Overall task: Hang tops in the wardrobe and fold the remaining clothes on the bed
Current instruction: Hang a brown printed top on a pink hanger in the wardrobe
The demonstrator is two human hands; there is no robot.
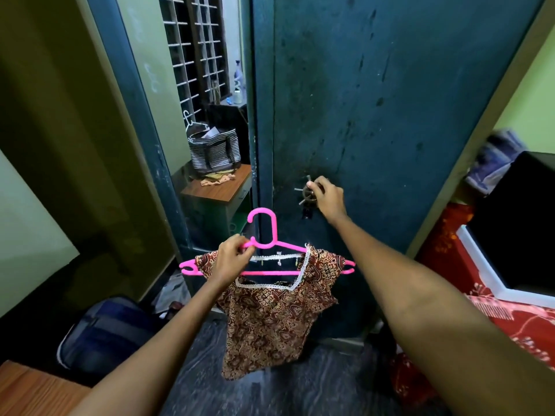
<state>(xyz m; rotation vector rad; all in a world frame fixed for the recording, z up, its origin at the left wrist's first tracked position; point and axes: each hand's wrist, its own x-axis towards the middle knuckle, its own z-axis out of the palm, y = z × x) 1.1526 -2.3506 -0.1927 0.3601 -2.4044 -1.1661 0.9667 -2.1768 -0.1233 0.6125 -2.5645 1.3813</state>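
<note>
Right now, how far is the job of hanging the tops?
Done: the patterned top sits on the pink hanger. In hand: the left hand grips the hanger; the right hand holds the wardrobe door handle. Left: opening the wardrobe, hanging it, folding; the bed clothes are unseen.

Glossy pink plastic hanger [271,244], brown printed cloth top [270,313] with white lace trim, dark teal painted metal wardrobe door [390,100] scuffed and matt, dull metal handle [307,195], polished mottled stone floor [270,385], wood-grain side surface [220,187].
</note>
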